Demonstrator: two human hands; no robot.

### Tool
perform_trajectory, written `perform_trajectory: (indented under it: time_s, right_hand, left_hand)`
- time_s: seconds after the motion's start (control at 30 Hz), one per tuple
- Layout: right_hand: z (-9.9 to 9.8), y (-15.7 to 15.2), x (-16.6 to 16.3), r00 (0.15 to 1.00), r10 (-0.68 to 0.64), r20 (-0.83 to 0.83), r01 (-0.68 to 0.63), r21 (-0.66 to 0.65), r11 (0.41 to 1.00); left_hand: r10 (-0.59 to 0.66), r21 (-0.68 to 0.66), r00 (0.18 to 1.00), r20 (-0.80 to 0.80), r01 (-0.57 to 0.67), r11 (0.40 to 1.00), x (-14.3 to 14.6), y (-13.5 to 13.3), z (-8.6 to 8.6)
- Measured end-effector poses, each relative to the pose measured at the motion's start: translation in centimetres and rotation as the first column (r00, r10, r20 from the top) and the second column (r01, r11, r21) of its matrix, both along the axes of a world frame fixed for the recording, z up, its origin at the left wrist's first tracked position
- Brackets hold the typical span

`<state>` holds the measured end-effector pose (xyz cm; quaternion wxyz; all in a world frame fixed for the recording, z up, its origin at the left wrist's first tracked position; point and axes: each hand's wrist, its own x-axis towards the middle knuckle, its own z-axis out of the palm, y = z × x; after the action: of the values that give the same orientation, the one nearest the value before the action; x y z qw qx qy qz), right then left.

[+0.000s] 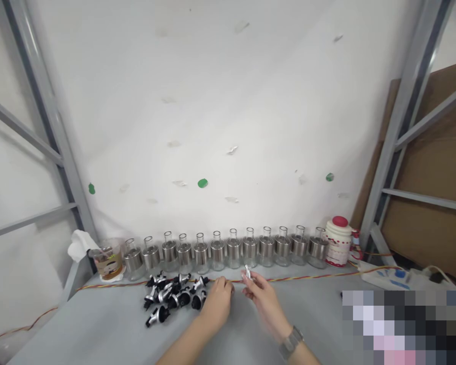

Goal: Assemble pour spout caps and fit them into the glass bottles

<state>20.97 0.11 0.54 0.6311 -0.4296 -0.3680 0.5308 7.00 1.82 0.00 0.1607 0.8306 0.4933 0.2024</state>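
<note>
We hold a small silver pourer piece [248, 272], pinched in our right hand [262, 296] above the gray table [99, 329]; our left hand [217, 301] curls nearby, its hold hidden. Black-and-silver pourers [174, 295] lie left, glass bottles [233, 247] behind.

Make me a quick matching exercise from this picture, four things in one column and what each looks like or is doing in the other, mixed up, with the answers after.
Things:
1. Fittings
2. Glass bottles
3. Jar
4. Right hand

Descriptions:
A. Topped with a red lid
B. Standing in a row
C. Holding a small silver piece
D. Silver and black, lying in a heap

Pairs: 1-D, 2-B, 3-A, 4-C
</note>
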Motion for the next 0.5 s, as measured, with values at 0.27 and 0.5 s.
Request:
perform_trajectory:
  time_s: [0.27, 0.5]
  right_hand:
    - [-1.3, -0.4, -2.2, 0.957, 0.125, 0.26, -0.145, 0.057, 0.988]
    - [-4.2, -0.6, -3.6, 0.904, 0.188, 0.385, -0.2, -0.008, 0.98]
  left_hand:
    - [0.348, -0.416, 0.455, 0.82, 0.055, 0.908, -3.9, -1.2, -0.2]
    - [0.42, -0.445, 0.271, 0.866, 0.034, 0.895, -5.4, -1.6, 0.5]
